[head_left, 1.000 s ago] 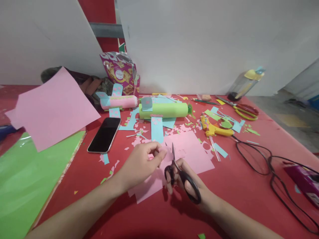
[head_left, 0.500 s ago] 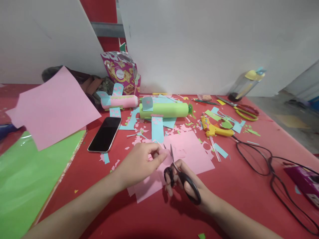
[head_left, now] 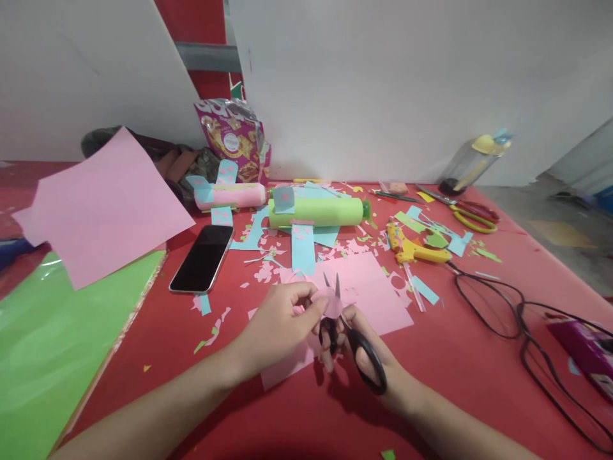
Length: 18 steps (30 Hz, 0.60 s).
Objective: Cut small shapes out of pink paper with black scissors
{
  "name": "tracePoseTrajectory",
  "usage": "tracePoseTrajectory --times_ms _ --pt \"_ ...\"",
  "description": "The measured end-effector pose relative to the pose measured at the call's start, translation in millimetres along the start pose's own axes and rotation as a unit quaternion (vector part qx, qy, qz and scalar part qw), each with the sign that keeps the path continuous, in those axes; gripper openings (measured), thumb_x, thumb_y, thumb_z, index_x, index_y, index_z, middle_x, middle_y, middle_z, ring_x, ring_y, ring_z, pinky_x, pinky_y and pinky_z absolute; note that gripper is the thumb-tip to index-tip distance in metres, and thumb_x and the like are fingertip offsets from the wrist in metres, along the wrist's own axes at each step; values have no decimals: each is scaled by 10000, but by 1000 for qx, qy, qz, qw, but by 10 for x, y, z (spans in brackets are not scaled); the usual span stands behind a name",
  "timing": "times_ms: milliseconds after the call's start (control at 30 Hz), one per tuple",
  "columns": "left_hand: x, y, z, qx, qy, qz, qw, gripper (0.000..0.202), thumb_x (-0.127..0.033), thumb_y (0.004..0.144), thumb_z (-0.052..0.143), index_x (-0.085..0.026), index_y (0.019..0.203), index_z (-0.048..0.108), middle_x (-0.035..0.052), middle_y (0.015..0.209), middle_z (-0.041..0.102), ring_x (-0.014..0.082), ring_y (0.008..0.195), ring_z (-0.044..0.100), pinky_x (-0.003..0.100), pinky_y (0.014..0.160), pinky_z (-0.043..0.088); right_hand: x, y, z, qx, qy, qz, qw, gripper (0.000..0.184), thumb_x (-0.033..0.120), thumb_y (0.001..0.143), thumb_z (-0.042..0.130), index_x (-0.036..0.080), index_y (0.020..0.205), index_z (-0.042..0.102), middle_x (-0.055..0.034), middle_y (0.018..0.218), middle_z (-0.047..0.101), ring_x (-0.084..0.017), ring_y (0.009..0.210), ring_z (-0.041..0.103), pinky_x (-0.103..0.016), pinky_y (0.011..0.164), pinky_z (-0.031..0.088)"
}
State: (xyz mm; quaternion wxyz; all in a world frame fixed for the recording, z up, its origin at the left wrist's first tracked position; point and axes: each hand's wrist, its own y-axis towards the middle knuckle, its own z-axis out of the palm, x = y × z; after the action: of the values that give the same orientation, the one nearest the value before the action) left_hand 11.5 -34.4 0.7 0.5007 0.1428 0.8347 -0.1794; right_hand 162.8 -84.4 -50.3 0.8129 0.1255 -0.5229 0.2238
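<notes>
Pinched in the fingers of my left hand (head_left: 292,313) is a small rounded piece of pink paper (head_left: 334,305). My right hand (head_left: 359,338) grips black-handled scissors (head_left: 366,361) by their loops, thumb in one and fingers in the other. The blades are parted and point away from me, right against the pink piece; part of them is hidden behind it. Beneath both hands lie pink paper sheets (head_left: 378,297). Just beyond is a light green paper-covered tube (head_left: 330,212) with blue paper fins (head_left: 303,249), lying on its side.
A phone (head_left: 202,259) lies left of my hands, near a green sheet (head_left: 62,345) and a large pink sheet (head_left: 105,204). Rightward are a yellow glue gun (head_left: 416,251) with a looped cord, other scissors (head_left: 472,216) and a clear bottle (head_left: 474,165). Behind stand a pink tube (head_left: 234,195) and snack bag (head_left: 234,137).
My left hand has turned the pink piece, and more of its rounded shape shows in front of the blades. The scissors have shifted slightly right, with their blades apart.
</notes>
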Motion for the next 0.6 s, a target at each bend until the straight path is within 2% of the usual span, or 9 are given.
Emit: tracePoseTrajectory --times_ms 333,600 --pt "14 -17 30 10 -46 13 999 311 -295 812 387 -185 521 405 -45 475 514 96 443 500 205 444 368 57 -1 39 -21 -67 18 997 392 589 725 465 233 810 324 10 729 453 -119 588 429 -256 525 311" --pt "19 -18 43 10 -42 9 999 314 -317 824 370 -182 541 393 -46 504 514 91 458 484 210 466 359 30 -3 37 -24 -72 6 997 346 559 759 443 236 808 328 14 692 458 -127 599 418 -279 560 321"
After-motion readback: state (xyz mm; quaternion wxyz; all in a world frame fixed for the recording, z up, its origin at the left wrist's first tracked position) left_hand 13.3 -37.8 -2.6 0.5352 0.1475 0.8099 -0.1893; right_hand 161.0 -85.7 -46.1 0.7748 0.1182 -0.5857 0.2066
